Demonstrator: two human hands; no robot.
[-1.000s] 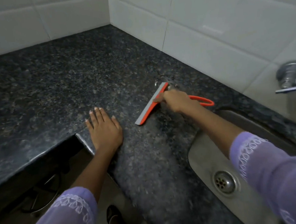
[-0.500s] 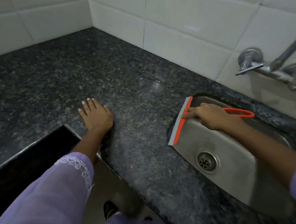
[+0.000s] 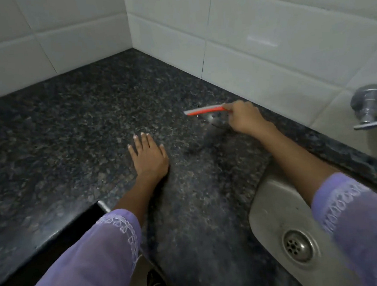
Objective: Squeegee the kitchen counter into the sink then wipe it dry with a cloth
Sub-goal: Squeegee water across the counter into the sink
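Note:
My right hand (image 3: 245, 116) grips the orange squeegee (image 3: 205, 110) over the dark speckled granite counter (image 3: 81, 119), near the tiled back wall. Its grey-edged blade points left and seems lifted just off the stone; the handle is hidden in my fist. My left hand (image 3: 147, 155) rests flat on the counter, fingers straight, left of the squeegee. The steel sink (image 3: 270, 206) with its round drain (image 3: 298, 245) lies at the lower right, partly under my right forearm. No cloth shows.
White tiled walls (image 3: 265, 48) meet in a corner behind the counter. A metal tap (image 3: 370, 107) juts from the wall at the right edge. The counter's front edge (image 3: 55, 232) drops to a dark gap at the lower left, with the floor below.
My right hand has carried the squeegee from the sink's rim back up the counter toward the wall. The view swung left. My left hand stays flat on the counter.

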